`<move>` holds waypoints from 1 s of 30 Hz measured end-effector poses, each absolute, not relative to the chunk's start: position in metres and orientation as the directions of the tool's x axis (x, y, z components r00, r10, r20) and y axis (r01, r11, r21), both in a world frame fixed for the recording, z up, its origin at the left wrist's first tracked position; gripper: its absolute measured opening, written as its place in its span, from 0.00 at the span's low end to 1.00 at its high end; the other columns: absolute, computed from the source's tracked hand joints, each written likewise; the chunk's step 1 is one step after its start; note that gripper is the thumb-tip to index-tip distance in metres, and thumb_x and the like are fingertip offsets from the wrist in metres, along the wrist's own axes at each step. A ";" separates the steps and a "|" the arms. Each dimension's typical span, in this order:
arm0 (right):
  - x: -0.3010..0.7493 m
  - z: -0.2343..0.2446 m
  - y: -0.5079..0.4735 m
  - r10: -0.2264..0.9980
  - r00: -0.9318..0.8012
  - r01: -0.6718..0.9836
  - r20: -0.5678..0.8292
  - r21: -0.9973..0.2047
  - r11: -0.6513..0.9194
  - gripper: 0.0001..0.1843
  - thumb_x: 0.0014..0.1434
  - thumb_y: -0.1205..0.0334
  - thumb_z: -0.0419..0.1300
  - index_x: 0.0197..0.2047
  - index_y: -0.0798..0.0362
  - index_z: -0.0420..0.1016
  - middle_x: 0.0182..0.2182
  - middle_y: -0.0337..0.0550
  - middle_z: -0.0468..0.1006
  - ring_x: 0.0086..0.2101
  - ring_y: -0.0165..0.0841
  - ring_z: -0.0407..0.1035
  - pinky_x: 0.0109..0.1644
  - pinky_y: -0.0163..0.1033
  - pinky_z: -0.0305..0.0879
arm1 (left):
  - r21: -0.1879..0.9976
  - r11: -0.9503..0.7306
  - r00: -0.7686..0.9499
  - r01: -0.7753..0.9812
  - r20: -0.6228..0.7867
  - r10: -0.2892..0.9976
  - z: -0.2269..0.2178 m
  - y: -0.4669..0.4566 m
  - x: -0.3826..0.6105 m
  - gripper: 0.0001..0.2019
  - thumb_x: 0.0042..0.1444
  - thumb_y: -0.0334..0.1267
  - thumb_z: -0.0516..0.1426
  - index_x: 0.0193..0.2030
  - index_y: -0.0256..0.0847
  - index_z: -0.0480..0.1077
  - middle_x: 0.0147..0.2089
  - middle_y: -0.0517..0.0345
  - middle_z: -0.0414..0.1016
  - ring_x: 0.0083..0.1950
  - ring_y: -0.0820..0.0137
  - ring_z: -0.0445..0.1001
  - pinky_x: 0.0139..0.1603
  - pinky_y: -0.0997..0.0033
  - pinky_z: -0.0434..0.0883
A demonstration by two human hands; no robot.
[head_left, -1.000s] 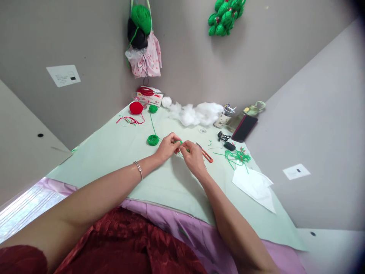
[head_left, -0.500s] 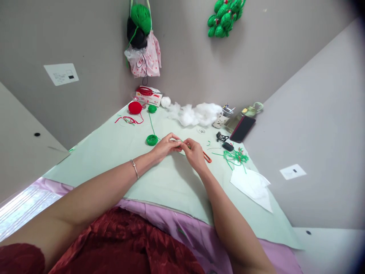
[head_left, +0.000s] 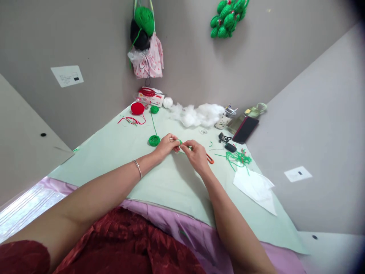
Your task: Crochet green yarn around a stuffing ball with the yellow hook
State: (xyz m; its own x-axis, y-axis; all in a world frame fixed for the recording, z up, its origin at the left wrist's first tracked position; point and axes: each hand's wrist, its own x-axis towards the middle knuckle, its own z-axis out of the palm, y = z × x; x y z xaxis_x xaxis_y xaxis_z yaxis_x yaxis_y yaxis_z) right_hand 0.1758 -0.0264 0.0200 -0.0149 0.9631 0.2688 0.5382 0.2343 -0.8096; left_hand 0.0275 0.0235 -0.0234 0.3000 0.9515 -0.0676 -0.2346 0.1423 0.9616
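view: head camera, looking down past two bare forearms to a table set in a corner.
left hand (head_left: 167, 146): thumb and fingertips closed in a narrow pinch on one end of a small green piece (head_left: 180, 142); a thin silver bracelet (head_left: 137, 167) sits on the wrist.
right hand (head_left: 196, 154): fingers curled, tips pinched shut on the other end of the same piece.
where the piece is: just above the table's middle, between the two sets of fingertips, which nearly touch.
key relation: the piece's long axis runs left to right from one pinch to the other; both hands are equally near. its exact shape is too small to tell.
nearby left: a flat coil of green cord (head_left: 154, 140), just beside the left hand's knuckles, with a thin strand leading away to a small green ball (head_left: 154, 109).
nearby right: an orange-handled cutting tool (head_left: 210, 159), partly hidden behind the right hand.
table (head_left: 114, 160): smooth, pale green covering.
further off: a round red yarn ball (head_left: 137, 108), fluffy white stuffing (head_left: 199, 114), a dark phone (head_left: 245, 129), a loose heap of green cord pieces (head_left: 238, 158), white paper (head_left: 255, 186).
wall: plain grey, with a knobbly green bunch (head_left: 228, 17) hanging.
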 end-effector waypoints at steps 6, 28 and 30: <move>0.182 0.025 -0.025 0.958 -0.028 0.371 0.286 -0.887 0.275 0.16 0.60 0.47 0.57 0.28 0.49 0.65 0.42 0.47 0.79 0.37 0.35 0.72 0.40 0.40 0.67 | 0.961 0.143 0.342 -0.237 -0.055 0.938 -0.022 0.024 0.026 0.15 0.67 0.42 0.60 0.56 0.37 0.72 0.51 0.50 0.77 0.45 0.65 0.79 0.45 0.60 0.80; 0.195 0.001 -0.008 0.988 -0.133 0.459 0.080 -0.879 0.133 0.22 0.60 0.42 0.57 0.25 0.51 0.68 0.19 0.33 0.61 0.23 0.29 0.52 0.29 0.37 0.48 | 0.965 -0.058 0.313 -0.257 0.140 0.939 -0.027 0.019 0.031 0.06 0.63 0.34 0.63 0.44 0.35 0.72 0.35 0.61 0.76 0.32 0.73 0.75 0.35 0.70 0.76; 0.195 0.001 -0.007 0.991 -0.092 0.468 0.100 -0.874 0.131 0.20 0.60 0.44 0.56 0.25 0.51 0.68 0.19 0.33 0.61 0.24 0.29 0.52 0.29 0.37 0.48 | 0.958 -0.045 0.330 -0.283 0.141 0.933 -0.024 0.019 0.030 0.07 0.60 0.33 0.65 0.43 0.36 0.72 0.35 0.60 0.78 0.33 0.73 0.77 0.39 0.69 0.76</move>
